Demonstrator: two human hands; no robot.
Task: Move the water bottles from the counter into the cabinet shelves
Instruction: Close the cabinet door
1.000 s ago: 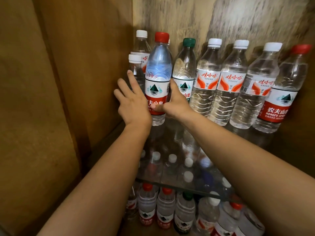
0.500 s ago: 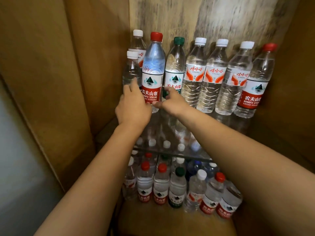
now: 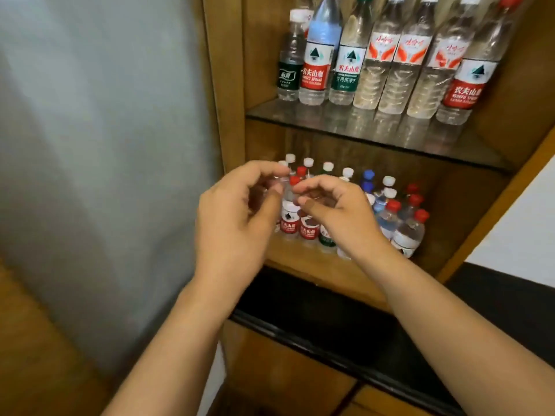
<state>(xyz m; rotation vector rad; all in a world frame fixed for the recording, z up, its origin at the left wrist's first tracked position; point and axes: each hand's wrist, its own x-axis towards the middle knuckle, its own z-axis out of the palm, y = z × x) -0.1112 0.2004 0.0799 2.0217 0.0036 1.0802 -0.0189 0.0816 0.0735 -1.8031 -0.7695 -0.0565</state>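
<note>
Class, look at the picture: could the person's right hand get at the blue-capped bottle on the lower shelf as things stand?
Probably yes. The right hand holds nothing and hangs before the lower shelf. The blue-capped bottle stands at the back, though, with white-capped bottles in front, so the hand would have to reach over them.

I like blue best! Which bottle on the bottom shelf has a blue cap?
The blue-capped bottle stands in the back row, right of the hands. Every other cap visible on that shelf is white or red.

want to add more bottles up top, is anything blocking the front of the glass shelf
Nothing visible does. The bottles on the glass shelf stand in a row toward the back, leaving a bare strip in front. Both hands are lower, in front of the bottom shelf.
</note>
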